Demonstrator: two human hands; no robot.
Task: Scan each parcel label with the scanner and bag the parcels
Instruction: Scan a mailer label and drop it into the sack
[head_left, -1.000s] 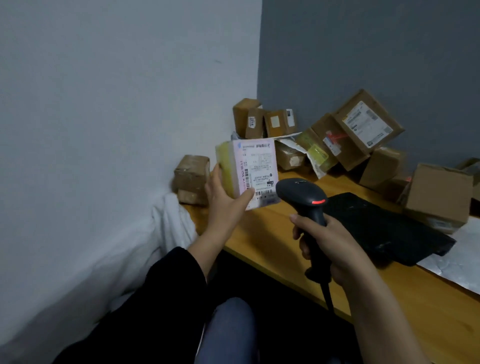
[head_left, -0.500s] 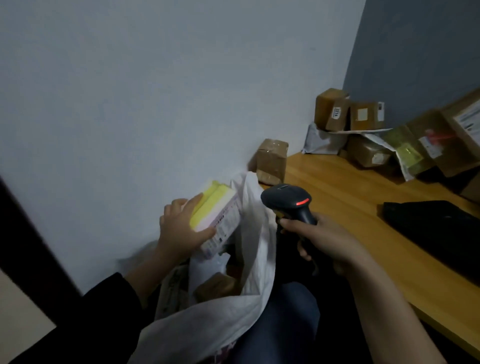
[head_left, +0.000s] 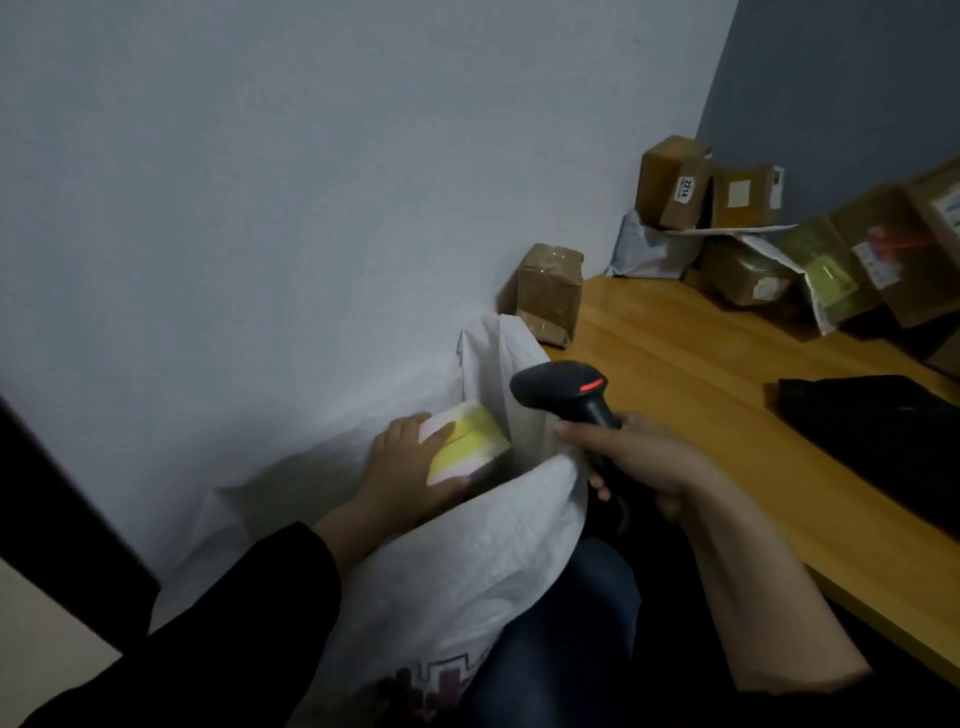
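The left hand is gripping the parcel, fingers over its top and thumb beneath, holding it in the mouth of the bag. One hand is carrying it, so it is probably light. It is looking boxy and stiff, perhaps slick-wrapped, so a hold across opposite edges suits it. The right hand, just right of the bag, is clutching the scanner. A box is standing just behind the bag.
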